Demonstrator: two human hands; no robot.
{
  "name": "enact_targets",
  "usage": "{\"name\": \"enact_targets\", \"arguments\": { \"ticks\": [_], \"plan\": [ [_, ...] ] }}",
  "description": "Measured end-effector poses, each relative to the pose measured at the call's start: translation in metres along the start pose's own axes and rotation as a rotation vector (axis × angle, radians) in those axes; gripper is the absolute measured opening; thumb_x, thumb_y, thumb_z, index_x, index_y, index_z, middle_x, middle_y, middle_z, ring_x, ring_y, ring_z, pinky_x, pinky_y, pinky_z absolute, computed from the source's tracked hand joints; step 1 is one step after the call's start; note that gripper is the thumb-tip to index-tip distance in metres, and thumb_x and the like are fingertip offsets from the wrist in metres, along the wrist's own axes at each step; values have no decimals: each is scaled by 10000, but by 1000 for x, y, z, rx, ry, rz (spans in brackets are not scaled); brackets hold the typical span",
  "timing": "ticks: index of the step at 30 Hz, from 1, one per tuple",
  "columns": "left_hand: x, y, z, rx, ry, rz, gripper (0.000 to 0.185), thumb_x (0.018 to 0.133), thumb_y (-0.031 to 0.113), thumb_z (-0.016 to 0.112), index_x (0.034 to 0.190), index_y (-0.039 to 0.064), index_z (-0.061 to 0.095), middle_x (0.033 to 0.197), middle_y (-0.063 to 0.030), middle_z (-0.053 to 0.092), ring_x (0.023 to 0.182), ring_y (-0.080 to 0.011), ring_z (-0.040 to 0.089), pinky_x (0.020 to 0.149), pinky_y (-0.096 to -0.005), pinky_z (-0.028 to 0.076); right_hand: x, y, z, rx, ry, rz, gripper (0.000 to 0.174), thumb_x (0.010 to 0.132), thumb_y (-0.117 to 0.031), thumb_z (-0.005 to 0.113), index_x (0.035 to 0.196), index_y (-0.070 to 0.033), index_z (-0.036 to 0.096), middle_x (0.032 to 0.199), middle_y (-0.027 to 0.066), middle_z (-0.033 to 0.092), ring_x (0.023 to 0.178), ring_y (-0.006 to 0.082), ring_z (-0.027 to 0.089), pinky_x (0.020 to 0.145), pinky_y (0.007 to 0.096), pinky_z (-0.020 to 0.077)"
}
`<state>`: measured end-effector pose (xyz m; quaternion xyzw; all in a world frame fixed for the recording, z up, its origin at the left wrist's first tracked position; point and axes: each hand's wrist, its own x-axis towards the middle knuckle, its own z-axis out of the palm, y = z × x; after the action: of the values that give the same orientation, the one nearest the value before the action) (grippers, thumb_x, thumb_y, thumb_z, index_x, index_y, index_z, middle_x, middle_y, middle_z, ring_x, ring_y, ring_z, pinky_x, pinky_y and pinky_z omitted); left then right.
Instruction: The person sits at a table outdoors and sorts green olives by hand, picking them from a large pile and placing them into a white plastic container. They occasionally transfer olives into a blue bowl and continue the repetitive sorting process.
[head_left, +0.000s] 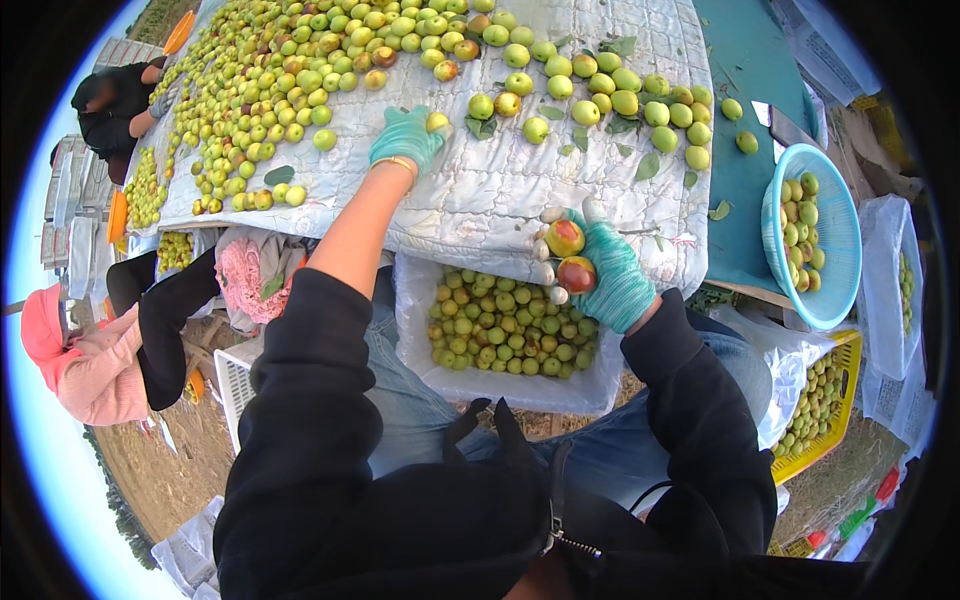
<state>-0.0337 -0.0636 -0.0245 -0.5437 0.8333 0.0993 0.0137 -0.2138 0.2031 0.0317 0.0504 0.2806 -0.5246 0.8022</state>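
Note:
Many green and reddish jujube fruits (300, 79) lie across a table spread with a quilted cloth (480, 199). My left hand (409, 139), in a teal glove with pale fingertips, reaches onto the cloth with a yellow-green fruit (436, 121) at its fingers. At the table's near edge my right hand (611, 262), gloved alike, is turned up and holds two red-brown fruits, one (565, 238) above the other (577, 275). Below it, between my knees, stands a crate lined with white plastic (420, 360), holding many green fruits (514, 326).
At the right are a blue basket (847, 240) with fruits, a phone (791, 129) and a yellow crate (817, 450) of fruits. A white crate (232, 382) stands by my left leg. Two people, one in a pink head covering (43, 334), one in black (112, 105), are at the left.

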Motion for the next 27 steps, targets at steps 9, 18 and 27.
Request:
{"name": "enact_targets", "arguments": {
  "ticks": [9,18,27],
  "plan": [
    [-111,7,-48,-381,-235,299,564,763,440,739,1157,67,586,1096,-162,541,1021,-269,558,881,-382,473,-36,1,-7,-663,3,191,384,935,-248,586,1272,-76,526,1083,112,602,972,199,632,732,316,558],
    [4,49,-9,-350,117,297,514,782,215,731,1241,72,550,1140,-157,607,964,-253,610,850,-365,506,-19,-1,-10,-1046,143,-174,343,947,-271,558,1203,-46,604,993,35,637,873,113,574,769,255,482],
    [-18,84,-42,-571,94,430,536,675,199,841,1115,65,564,1047,-58,591,898,-206,588,821,-329,506,-19,-15,0,-779,286,-319,278,964,-184,519,1174,-26,607,986,61,648,874,139,610,787,276,507]
  ]
}}
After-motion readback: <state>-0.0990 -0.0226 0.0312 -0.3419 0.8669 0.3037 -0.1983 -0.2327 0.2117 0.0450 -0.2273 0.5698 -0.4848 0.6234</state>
